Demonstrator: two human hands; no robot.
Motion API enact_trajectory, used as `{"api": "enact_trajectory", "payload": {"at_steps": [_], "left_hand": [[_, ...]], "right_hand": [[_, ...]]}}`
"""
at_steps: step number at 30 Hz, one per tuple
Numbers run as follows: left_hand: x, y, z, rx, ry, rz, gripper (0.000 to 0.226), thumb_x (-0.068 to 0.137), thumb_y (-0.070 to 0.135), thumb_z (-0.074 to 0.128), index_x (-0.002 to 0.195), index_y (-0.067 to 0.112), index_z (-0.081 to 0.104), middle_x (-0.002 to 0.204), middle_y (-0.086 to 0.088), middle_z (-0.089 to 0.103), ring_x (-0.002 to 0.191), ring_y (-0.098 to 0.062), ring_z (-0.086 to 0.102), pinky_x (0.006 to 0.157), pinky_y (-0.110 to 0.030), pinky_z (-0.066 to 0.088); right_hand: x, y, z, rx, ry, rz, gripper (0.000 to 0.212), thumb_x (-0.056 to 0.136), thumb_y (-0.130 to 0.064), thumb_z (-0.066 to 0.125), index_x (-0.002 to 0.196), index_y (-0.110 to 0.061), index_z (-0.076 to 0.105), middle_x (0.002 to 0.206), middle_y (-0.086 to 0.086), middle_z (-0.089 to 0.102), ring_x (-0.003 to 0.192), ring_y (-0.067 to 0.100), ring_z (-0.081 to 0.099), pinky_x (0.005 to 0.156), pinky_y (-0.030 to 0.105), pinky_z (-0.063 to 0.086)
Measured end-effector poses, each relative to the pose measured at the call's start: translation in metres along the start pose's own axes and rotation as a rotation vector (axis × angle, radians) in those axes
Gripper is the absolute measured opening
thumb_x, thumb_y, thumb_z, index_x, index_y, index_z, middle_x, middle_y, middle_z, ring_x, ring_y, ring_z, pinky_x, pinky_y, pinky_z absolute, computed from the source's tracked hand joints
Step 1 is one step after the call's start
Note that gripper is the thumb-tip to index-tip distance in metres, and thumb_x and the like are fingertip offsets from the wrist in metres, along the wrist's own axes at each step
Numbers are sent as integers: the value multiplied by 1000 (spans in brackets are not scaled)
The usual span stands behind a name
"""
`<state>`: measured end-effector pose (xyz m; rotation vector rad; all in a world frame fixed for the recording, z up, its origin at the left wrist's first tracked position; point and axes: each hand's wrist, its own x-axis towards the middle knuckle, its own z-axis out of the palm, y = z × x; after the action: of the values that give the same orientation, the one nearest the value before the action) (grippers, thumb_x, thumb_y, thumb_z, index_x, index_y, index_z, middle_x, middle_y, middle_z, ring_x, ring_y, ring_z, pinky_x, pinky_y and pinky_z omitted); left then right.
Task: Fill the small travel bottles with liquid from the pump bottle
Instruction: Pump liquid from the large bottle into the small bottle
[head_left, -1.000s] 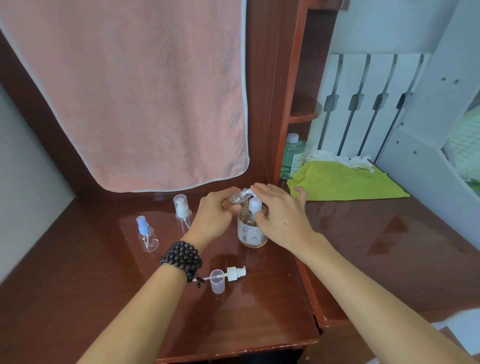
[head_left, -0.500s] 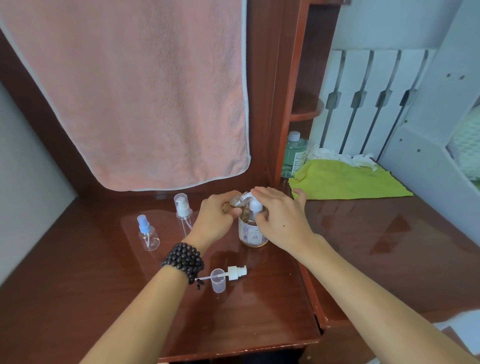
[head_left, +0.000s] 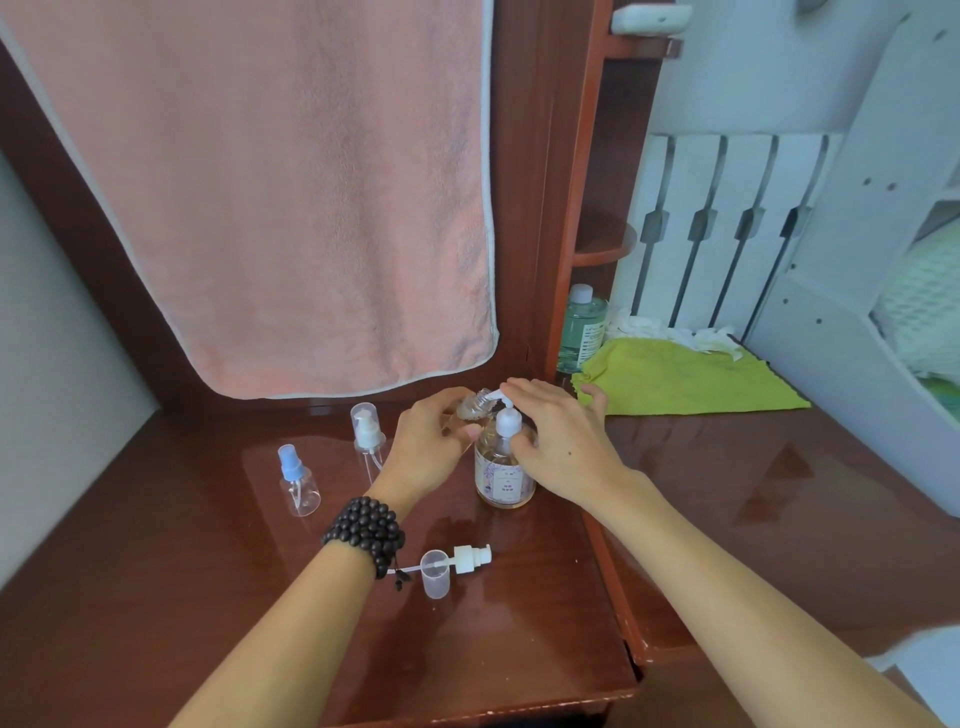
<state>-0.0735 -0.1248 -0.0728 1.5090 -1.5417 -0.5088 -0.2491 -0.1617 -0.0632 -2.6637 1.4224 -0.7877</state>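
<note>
Towel (head_left: 270, 208): a large pink cloth is seen hanging over the back panel, its lower edge ending just above the rear of the surface.
Surface (head_left: 208, 597): a glossy reddish-brown wooden top is shown carrying the bottles; a second, lower section is joined at the right.
Green cloth (head_left: 685, 384): it is spread flat on the right section, with crumpled white tissue just behind it.
Green bottle (head_left: 582, 327): a white-capped bottle of greenish liquid is stood upright in the corner beside the cloth.
Pump bottle (head_left: 504, 473): it is stood upright near the middle of the surface, holding pale amber liquid, with a patterned label at the front and a white pump head on top.
Right hand (head_left: 561, 447): it is laid over the pump head, fingers extended across the top and thumb beside the neck; the grip is spread and pressing.
Left hand (head_left: 431, 447): a dark beaded bracelet is worn at the wrist; the grip is curled around a small travel bottle (head_left: 475, 405), tilted with its open mouth held against the pump spout.
White-pump travel bottle (head_left: 366, 436): clear, upright, just left of the left hand.
Blue-spray travel bottle (head_left: 296, 480): clear, upright, further left.
Loose pump top (head_left: 470, 556): laid on its side near the front, touching a clear cap (head_left: 435, 574).
</note>
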Motion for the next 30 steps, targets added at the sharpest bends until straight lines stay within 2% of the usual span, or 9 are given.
{"api": "enact_trajectory", "payload": {"at_steps": [5,7,10,15,18,23,26,28,30], "left_hand": [[-6,-2,-1,-67,30,-41,30,83,7,69,102,30,66,83,18,68,78,-1,64,73,-18,45],[-8,-5,-1,-77,39,-56,32,84,7,69,104,31,65,94,16,70,89,-8,67,75,-16,48],[-11,-5,-5,-171,70,-110,31,87,6,67,110,26,64,98,2,72,81,-25,69,62,-16,52],[-16,5,-19,-270,106,-106,32,89,5,66,116,20,60,112,1,69,89,-4,67,70,-8,51],[-24,10,-32,-285,123,-99,35,89,8,68,120,21,57,113,4,67,97,-5,68,75,-13,52],[-46,15,-55,-282,168,-78,36,86,6,71,114,23,58,105,9,67,93,-6,69,74,-15,53],[-62,14,-65,-301,190,-92,37,84,4,73,111,25,59,105,8,68,92,-8,70,78,-27,58],[-75,11,-69,-334,204,-105,37,84,1,72,109,25,59,104,8,68,89,-7,70,79,-28,58],[-88,8,-73,-366,201,-108,36,85,0,71,110,22,60,106,5,69,89,-7,71,77,-25,56]], "right_hand": [[0,-2,-3,-9,-17,13,56,84,-20,54,139,-29,49,146,-13,45,136,8,38,108,51,11],[0,-3,-3,-14,-26,20,56,84,-20,53,139,-29,49,147,-13,44,136,8,38,109,51,11],[0,-5,-3,-24,-37,27,57,84,-20,54,140,-29,48,148,-12,44,136,10,37,108,51,10],[-4,-11,-6,-51,-41,23,65,83,-20,54,145,-27,39,152,-8,37,140,15,31,108,53,11],[-15,-24,-7,-32,41,-13,64,80,-18,55,143,-25,44,152,-6,38,139,16,31,104,48,17],[-50,-55,-1,135,-30,-68,45,80,-10,55,121,-24,66,121,-8,64,114,17,55,86,37,34],[-68,-62,14,20,-141,-74,42,81,-9,55,118,-25,67,116,-7,67,108,19,57,83,37,31],[-75,-64,25,-69,-277,-99,38,81,-12,57,115,-27,65,112,-8,65,103,20,56,80,38,30],[-80,-65,34,-102,-339,-125,22,80,-14,57,97,-27,64,96,-8,63,92,20,55,71,36,23]]}}
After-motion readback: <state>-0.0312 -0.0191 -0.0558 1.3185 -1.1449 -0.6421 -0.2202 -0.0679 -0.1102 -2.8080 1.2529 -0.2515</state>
